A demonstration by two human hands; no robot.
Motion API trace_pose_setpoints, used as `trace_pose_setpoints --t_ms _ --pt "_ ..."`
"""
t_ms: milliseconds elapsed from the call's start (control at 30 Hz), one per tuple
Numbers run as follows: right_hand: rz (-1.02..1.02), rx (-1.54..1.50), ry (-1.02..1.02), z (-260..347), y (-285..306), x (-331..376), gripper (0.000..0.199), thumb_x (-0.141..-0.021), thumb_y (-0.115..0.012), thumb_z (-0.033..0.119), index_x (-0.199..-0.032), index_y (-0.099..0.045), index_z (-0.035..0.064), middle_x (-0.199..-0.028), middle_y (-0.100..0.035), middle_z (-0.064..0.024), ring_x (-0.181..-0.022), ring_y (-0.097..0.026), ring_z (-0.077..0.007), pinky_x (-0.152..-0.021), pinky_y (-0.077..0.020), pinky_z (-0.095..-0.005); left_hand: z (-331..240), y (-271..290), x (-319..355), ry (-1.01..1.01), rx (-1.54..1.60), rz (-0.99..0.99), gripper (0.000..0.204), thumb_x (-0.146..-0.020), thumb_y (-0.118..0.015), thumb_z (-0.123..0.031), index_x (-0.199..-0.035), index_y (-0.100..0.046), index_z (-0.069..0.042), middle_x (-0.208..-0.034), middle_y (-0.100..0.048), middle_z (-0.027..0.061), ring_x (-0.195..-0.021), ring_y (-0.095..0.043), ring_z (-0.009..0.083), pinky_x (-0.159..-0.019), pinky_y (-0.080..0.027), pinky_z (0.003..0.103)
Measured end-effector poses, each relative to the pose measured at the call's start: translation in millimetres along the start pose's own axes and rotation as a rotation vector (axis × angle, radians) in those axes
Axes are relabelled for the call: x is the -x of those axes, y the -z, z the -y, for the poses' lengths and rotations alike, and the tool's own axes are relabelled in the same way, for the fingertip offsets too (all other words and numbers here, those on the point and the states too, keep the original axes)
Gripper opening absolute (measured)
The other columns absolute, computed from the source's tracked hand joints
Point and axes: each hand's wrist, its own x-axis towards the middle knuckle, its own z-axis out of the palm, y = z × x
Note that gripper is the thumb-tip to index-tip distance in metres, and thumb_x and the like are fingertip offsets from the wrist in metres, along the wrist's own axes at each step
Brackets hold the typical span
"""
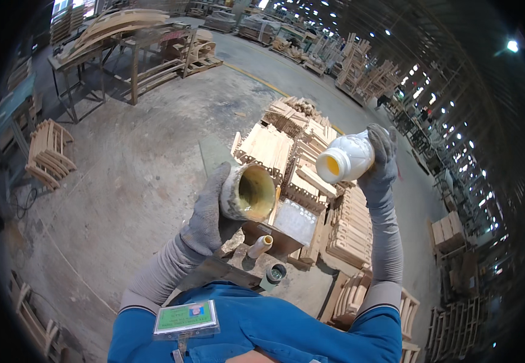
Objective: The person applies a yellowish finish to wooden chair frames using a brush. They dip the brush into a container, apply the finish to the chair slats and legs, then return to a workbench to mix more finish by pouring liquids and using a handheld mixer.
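Observation:
My left hand point(207, 218), in a grey glove, is closed round a crusted pot point(230, 192) whose wide mouth faces me. Yellowish residue coats the inside of the pot. On the right, my gloved right hand point(382, 158) grips a white plastic bottle point(356, 155), tilted with its open mouth toward the pot. Yellow shows inside the bottle's neck. A gap separates the bottle from the pot, and no stream is visible between them. Below the pot stand a small bottle with a yellowish neck point(261, 245) and a dark-mouthed container point(275, 273).
Stacked wooden parts point(265, 145) lie ahead of me, with more slatted pieces point(350, 233) at the right. A box with a pale grey top point(295, 221) stands close by. Farther left are a workbench point(135, 60) and curved wooden pieces point(51, 154) on the concrete floor point(123, 163).

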Motion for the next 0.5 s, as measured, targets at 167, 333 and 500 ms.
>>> trace_pose_setpoints --t_ms 167,333,500 --pt "-0.092 0.023 0.154 -2.8 -6.3 -28.5 0.052 -0.072 -0.071 0.012 -0.118 -0.046 0.0092 -0.117 -0.055 -0.0125 -0.113 -0.053 -0.0313 -0.108 -0.0252 -0.0536 -11.0 2.4 -0.6 -0.019 0.049 -0.032 0.047 -0.096 -0.036 -0.039 -0.122 -0.048 -0.002 -0.113 -0.057 0.0139 -0.104 -0.059 0.0228 -0.091 -0.050 0.037" --pt "-0.117 -0.022 0.144 5.7 -15.0 -37.8 0.057 -0.073 -0.073 0.013 -0.122 -0.043 0.0095 -0.122 -0.052 -0.0134 -0.116 -0.050 -0.0310 -0.109 -0.0235 -0.0529 -14.2 7.4 4.0 -0.084 -0.014 -0.065 0.044 -0.096 -0.039 -0.036 -0.121 -0.049 -0.002 -0.112 -0.057 0.0139 -0.103 -0.058 0.0222 -0.090 -0.050 0.036" --pt "-0.109 0.032 0.107 10.1 -14.1 -40.9 0.054 -0.076 -0.071 0.013 -0.123 -0.044 0.0079 -0.122 -0.053 -0.0129 -0.116 -0.051 -0.0307 -0.109 -0.0251 -0.0530 -21.1 1.4 10.4 -0.055 0.080 -0.045 0.045 -0.096 -0.039 -0.037 -0.121 -0.048 0.000 -0.113 -0.056 0.0136 -0.104 -0.058 0.0221 -0.090 -0.050 0.036"
